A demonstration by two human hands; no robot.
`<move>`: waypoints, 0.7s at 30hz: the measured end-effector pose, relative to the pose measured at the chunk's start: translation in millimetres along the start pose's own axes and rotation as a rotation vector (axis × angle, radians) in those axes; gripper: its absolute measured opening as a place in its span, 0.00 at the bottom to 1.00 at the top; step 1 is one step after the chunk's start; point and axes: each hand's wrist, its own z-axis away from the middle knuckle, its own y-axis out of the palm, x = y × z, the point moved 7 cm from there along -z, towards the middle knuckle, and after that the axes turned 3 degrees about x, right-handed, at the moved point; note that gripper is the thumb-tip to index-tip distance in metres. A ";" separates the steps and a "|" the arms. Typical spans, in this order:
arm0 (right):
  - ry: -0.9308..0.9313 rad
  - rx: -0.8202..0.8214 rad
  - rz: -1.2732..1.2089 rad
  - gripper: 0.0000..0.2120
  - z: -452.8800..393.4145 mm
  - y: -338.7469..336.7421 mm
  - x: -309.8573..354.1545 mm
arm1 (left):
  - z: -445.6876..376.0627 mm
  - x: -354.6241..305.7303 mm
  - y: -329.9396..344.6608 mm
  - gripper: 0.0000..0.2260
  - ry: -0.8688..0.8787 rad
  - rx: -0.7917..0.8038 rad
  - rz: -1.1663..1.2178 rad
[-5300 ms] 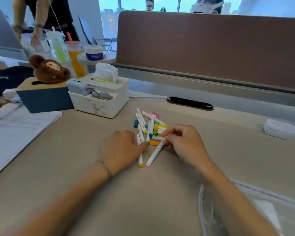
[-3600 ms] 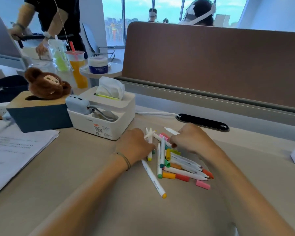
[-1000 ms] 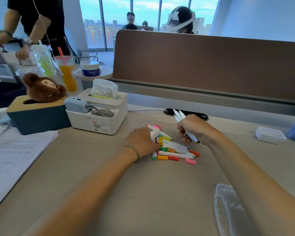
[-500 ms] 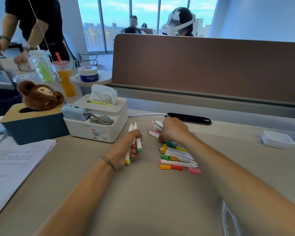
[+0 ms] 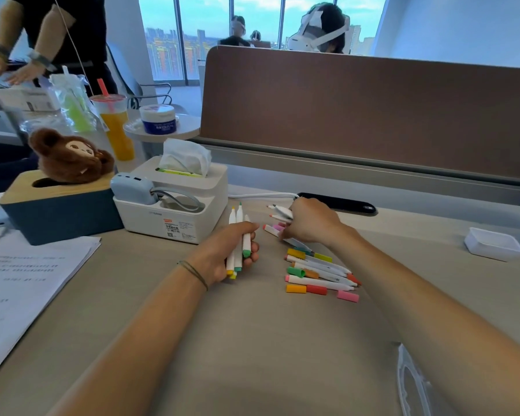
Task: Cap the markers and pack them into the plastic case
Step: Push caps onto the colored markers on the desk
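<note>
The clear plastic case (image 5: 412, 382) is cut off by the bottom edge, with only a curved part of its rim showing beside the right forearm. The right hand (image 5: 311, 223) covers most of the markers it holds, so their number cannot be told. The left hand (image 5: 225, 253) hides the middles of its bundle of markers (image 5: 238, 235). Print on the papers (image 5: 27, 283), cut off at the left edge, is too blurred to read.

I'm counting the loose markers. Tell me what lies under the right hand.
Under the right hand show a red-tipped marker and pink caps. Anything further beneath the palm is covered.
</note>
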 end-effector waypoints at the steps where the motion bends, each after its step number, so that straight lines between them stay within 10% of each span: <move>1: -0.005 -0.004 0.050 0.16 0.6 -0.4 4.6 | 0.7 0.8 -0.6 0.11 -0.007 -0.005 0.007; 10: -0.122 0.022 0.238 0.09 7.6 8.8 14.8 | -1.0 -4.2 -10.4 0.11 0.027 -0.028 0.110; 21: 0.073 0.066 -0.997 0.07 74.1 -32.2 -55.7 | 0.0 1.8 22.3 0.05 0.011 0.055 -0.023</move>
